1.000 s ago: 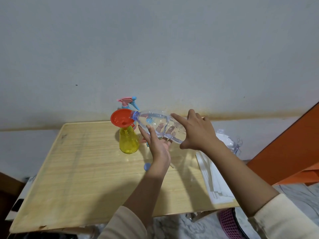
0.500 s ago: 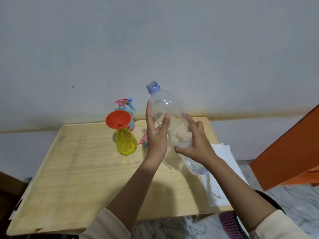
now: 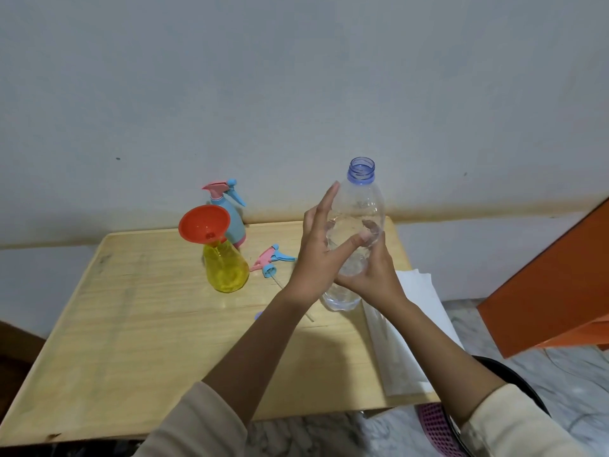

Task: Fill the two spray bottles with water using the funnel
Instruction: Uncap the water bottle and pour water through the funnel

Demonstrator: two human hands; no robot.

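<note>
A clear plastic water bottle (image 3: 362, 206) with a blue uncapped neck is held upright above the table's right side. My right hand (image 3: 370, 275) grips its lower body. My left hand (image 3: 316, 249) presses flat on its left side, thumb across the front. A little water shows at its base. The yellow spray bottle (image 3: 226, 268) stands to the left with the orange funnel (image 3: 204, 226) in its neck. Behind it stands the blue spray bottle (image 3: 230, 216) with its pink-and-blue spray head on. A loose pink-and-blue spray head (image 3: 271, 260) lies on the table between the yellow bottle and my hands.
The wooden table (image 3: 131, 341) stands against a grey wall. White paper sheets (image 3: 408, 334) lie on its right edge. A small blue cap (image 3: 259, 315) peeks out beside my left forearm. An orange panel (image 3: 553, 285) and a pink basket (image 3: 438, 427) sit off the table to the right.
The water bottle was tipped into the funnel one second ago. It has since swung upright and moved right, away from the funnel, still in both hands.
</note>
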